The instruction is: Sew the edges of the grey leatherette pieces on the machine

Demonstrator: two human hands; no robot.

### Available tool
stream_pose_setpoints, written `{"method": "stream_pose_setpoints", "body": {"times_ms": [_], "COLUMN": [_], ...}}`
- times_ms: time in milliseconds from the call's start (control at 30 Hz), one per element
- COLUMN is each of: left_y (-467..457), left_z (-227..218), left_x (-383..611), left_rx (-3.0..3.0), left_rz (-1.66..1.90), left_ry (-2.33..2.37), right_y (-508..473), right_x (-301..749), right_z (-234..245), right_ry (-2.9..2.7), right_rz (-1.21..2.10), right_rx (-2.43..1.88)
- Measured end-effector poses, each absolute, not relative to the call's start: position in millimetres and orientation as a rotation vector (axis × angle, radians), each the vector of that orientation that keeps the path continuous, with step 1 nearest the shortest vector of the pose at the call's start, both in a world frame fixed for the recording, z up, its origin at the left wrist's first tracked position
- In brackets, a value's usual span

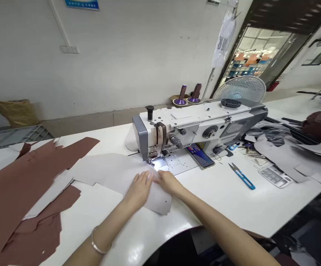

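Note:
My left hand (139, 188) and my right hand (167, 182) lie side by side on a pale grey material panel (107, 171), fingers flat on top of it. The panel runs under the presser foot (151, 161) of a white industrial sewing machine (201, 125), with my right fingertips closest to the needle area. A lit patch shows there, and the needle itself is too small to make out. Several reddish-brown cut pieces (19, 188) lie on the white table (249, 210) left of my left arm. A metal bangle (101, 241) circles my left wrist.
Blue-handled thread snips (242, 176), a phone (200, 156) and a small parts tray (274, 176) lie right of the machine, beside a heap of grey and dark pieces (280, 151). Thread cones (188, 95) and a fan (239, 88) stand behind the machine.

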State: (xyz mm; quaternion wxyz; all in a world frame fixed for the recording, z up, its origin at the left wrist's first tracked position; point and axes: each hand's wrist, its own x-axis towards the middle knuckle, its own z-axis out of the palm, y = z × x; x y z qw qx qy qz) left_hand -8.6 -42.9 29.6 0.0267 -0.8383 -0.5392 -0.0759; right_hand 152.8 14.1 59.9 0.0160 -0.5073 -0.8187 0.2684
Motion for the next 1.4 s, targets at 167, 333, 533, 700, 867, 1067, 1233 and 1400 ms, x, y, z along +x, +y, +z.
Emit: {"method": "stream_pose_setpoints", "body": {"times_ms": [167,333,533,700,867,1067,1233,1400], "left_y": [-38,-32,-18,-16,-14,-12,-13,-14], "left_z": [32,38,23,10,13,15,13,14], "left_x": [13,15,2,-4,-4,-2,-3,-4], "left_rx": [-2.384,-2.227,-2.361,-2.339,-2.372,-2.388,-2.409,-2.441], "left_rz": [0.001,0.035,-0.276,-0.423,-0.385,-0.371,-0.485,-0.545], "left_ry": [-1.707,-1.844,-1.669,-1.621,-1.624,-1.715,-1.764,-1.809], "right_y": [2,-3,8,10,12,10,9,9], "right_x": [156,142,145,147,146,144,142,141], "right_z": [51,38,12,4,2,8,10,15], "right_ry": [-2.606,-2.669,-2.645,-2.573,-2.591,-2.620,-2.657,-2.713], "right_rz": [0.575,0.127,0.032,0.010,0.033,0.119,0.135,0.140], "right_rx": [-1.804,-1.682,-1.541,-1.506,-1.462,-1.489,-1.498,-1.491]}}
